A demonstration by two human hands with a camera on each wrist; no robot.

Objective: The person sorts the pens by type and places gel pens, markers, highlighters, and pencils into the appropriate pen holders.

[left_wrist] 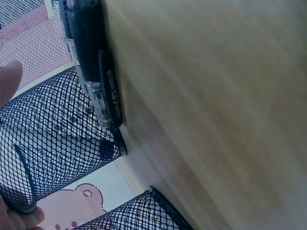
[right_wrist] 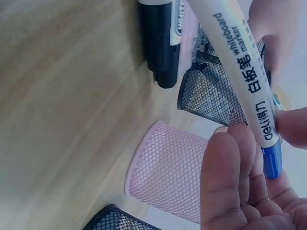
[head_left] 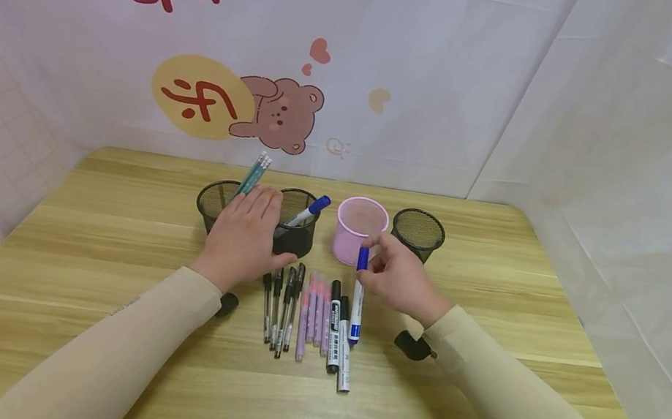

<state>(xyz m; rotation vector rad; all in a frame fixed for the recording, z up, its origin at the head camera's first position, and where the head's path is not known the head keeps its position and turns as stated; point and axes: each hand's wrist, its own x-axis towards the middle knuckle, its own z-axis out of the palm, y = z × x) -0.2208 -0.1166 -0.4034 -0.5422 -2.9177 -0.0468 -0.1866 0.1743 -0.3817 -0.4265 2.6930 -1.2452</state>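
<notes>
My left hand [head_left: 243, 235] lies with straight fingers against a black mesh cup [head_left: 296, 232] that holds a blue-capped marker [head_left: 310, 210]; its thumb reaches toward the cup's base. The left wrist view shows that mesh cup [left_wrist: 57, 143] up close, beside a black pen [left_wrist: 93, 67] on the table. My right hand [head_left: 391, 272] pinches a white whiteboard marker [head_left: 358, 295] near its blue cap, tilted above the row of pens. In the right wrist view the marker [right_wrist: 240, 72] runs between my fingertips, with the pink mesh cup [right_wrist: 168, 172] behind it.
Several cups stand in a row on the wooden table [head_left: 107, 223]: a black one with teal pencils [head_left: 254, 173], the pink cup [head_left: 360, 228] and a black cup [head_left: 417, 232] at the right. Black pens [head_left: 283, 304], pink pens [head_left: 313, 313] and black markers [head_left: 335, 328] lie side by side.
</notes>
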